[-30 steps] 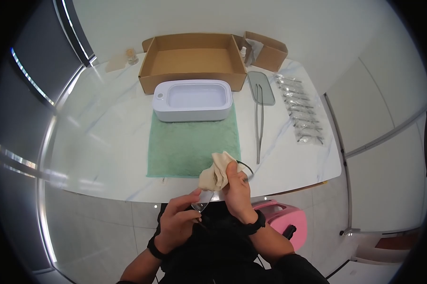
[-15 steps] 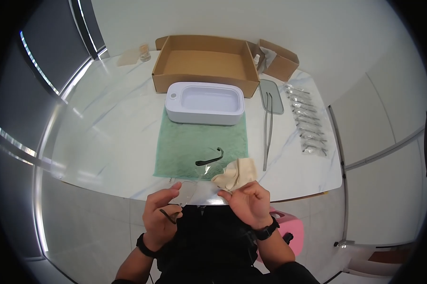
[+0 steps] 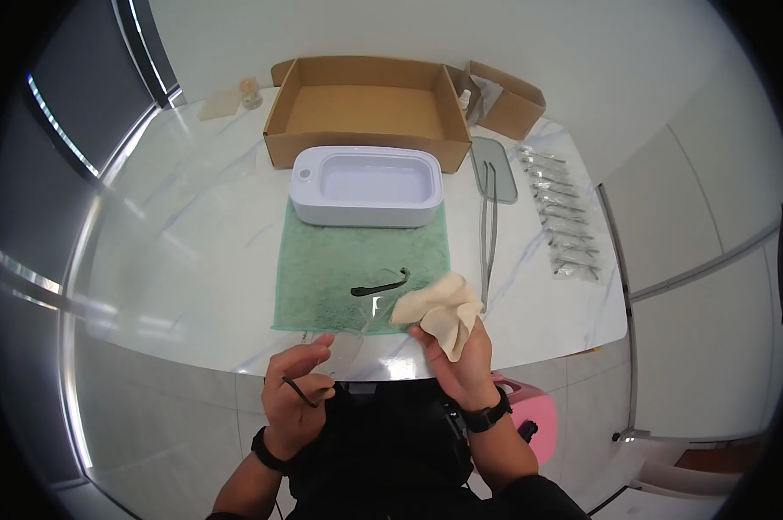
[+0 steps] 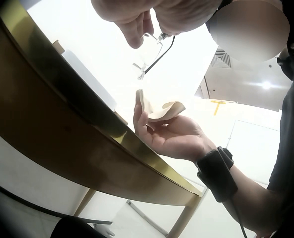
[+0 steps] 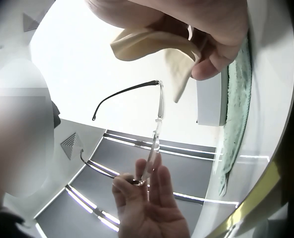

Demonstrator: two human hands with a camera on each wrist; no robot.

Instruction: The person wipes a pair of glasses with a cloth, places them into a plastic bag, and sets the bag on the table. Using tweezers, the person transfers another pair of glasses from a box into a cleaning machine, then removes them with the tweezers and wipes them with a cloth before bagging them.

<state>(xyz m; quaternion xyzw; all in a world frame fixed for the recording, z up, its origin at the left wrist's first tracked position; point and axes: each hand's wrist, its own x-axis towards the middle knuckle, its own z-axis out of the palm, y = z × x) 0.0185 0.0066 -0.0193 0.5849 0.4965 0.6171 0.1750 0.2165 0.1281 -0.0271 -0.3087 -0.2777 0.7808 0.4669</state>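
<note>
Glasses (image 3: 357, 325) sit in the left hand (image 3: 294, 394), grip pinching the near end of the frame at one temple hinge, so the long axis of the frame runs away from that grip toward the worktop (image 3: 192, 260) edge and slightly to the right. Far lens and far temple (image 3: 380, 283) hang out over the green towel (image 3: 339, 260). Right hand (image 3: 461, 364) is just right of the free end, fingers and thumb curled round the beige cloth (image 3: 439, 308), which stands up above that grip and leans toward the far lens. From the right wrist view the cloth (image 5: 157, 44) sits directly above the upper temple hinge, close but apart, not touching as far as I can tell. Right hand is the nearer one to the unsupported lens; left grip is at the opposite end. White tub (image 3: 365, 184) lies beyond both grips, past the towel.
</note>
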